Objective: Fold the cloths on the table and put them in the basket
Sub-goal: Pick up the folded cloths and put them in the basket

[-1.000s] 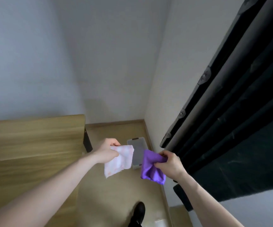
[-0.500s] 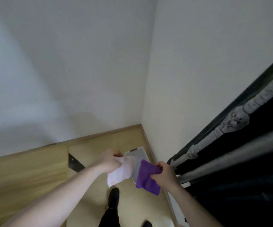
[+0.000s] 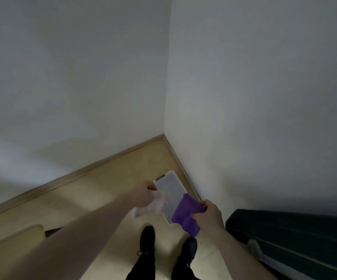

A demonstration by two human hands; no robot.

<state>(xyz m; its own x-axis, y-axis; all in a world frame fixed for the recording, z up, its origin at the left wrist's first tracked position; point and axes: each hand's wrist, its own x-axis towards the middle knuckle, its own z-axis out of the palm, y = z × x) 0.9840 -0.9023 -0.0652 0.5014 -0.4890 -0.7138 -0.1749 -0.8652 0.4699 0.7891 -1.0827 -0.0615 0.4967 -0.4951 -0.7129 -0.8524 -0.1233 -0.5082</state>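
Nearest the camera, two black shoes (image 3: 147, 237) stand on the wooden floor (image 3: 94, 201), and the table (image 3: 12, 243) shows only as a pale corner at the lower left.

Above the shoes, the left hand (image 3: 143, 194) has its fingers curled round a bunched white cloth (image 3: 153, 206). The right hand (image 3: 209, 216) pinches a purple cloth (image 3: 185, 216) between thumb and curled fingers, and most of that cloth hangs loose below the grip. Both cloths are in the air over the near end of the basket (image 3: 169, 186), a pale tray-like box on the floor in the corner where the two walls meet.

The likely trouble lies in the drop. The purple cloth hangs out past the near right corner of the basket, so a plain release there could leave it draped over the rim or on the floor. Each cloth is held by one bunched edge, so any fold may fall open on the way down. With both hands crowded over the same narrow box, one cloth could drag the other off line.

Motion blur smears the white cloth, so I cannot tell how neatly it is folded. The hands and cloths cover the basket's near half, and what already lies inside cannot be made out. A dark shape (image 3: 288, 237) at the lower right is cut off by the edge.
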